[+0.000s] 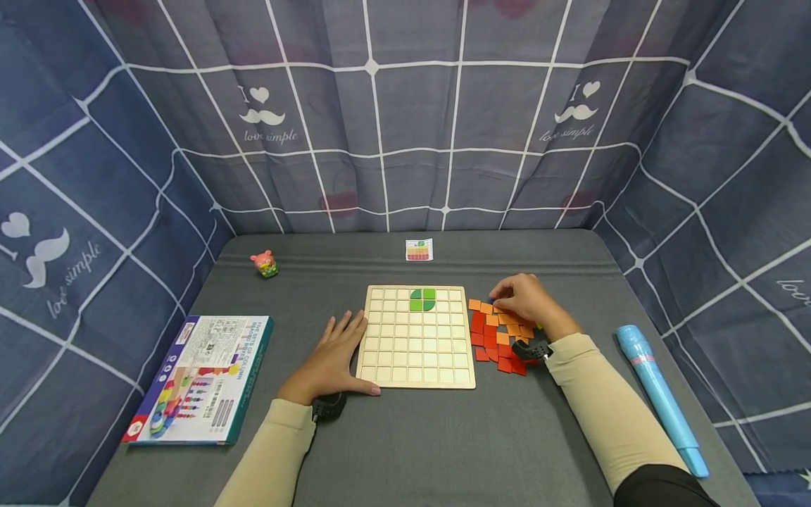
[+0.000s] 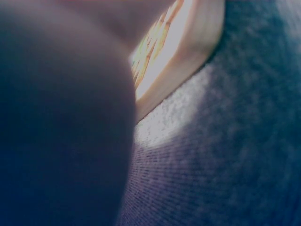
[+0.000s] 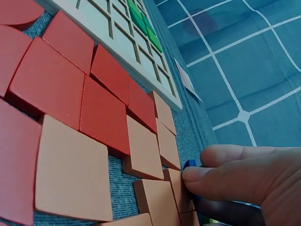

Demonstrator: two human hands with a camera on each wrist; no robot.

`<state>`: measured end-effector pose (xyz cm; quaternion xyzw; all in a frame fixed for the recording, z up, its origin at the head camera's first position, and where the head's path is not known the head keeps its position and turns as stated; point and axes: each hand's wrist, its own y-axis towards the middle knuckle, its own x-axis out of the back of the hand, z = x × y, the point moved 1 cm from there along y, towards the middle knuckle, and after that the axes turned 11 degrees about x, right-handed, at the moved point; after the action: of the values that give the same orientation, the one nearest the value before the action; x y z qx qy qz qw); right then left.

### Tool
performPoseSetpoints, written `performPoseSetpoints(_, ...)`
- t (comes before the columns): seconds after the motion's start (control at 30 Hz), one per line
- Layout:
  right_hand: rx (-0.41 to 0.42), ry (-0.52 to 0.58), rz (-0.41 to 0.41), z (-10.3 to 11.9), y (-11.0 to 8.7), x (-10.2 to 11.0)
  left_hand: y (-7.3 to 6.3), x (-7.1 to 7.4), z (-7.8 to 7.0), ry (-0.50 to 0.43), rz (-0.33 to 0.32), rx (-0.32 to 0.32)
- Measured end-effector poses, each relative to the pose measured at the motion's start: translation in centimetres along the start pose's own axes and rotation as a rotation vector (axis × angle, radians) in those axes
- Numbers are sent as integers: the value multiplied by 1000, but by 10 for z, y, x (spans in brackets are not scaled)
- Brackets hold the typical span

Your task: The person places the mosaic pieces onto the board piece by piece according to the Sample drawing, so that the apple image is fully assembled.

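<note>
A wooden grid board (image 1: 415,352) lies flat on the table, with several green tiles (image 1: 422,299) in its cells near the far edge. My left hand (image 1: 332,355) rests at the board's left side, fingers spread and thumb at the near left corner. Right of the board are several red tiles (image 1: 484,338) and orange tiles (image 1: 503,338). Above the far side of these loose tiles, my right hand (image 1: 529,303) pinches a small blue piece (image 3: 190,164) between thumb and fingers; most of it is hidden. The left hand (image 2: 61,113) covers much of the left wrist view.
A small printed card (image 1: 419,250) lies beyond the board. A pig figurine (image 1: 264,263) stands at the back left. On the left is a boxed set (image 1: 203,380); on the right lies a light blue tube-shaped case (image 1: 662,398). Grid-patterned curtains (image 1: 412,105) surround the table.
</note>
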<state>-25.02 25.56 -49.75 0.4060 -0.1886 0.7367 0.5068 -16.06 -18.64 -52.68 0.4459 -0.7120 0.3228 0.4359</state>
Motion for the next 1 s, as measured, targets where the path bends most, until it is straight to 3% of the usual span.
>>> performPoseSetpoints(0.5, 22, -71, -21, 0, 2, -2, 0, -1, 1, -2, -10, -12)
performPoseSetpoints(1.0, 48, -48, -44, 2, 7, -4, -1, 0, -1, 5, -8, 2)
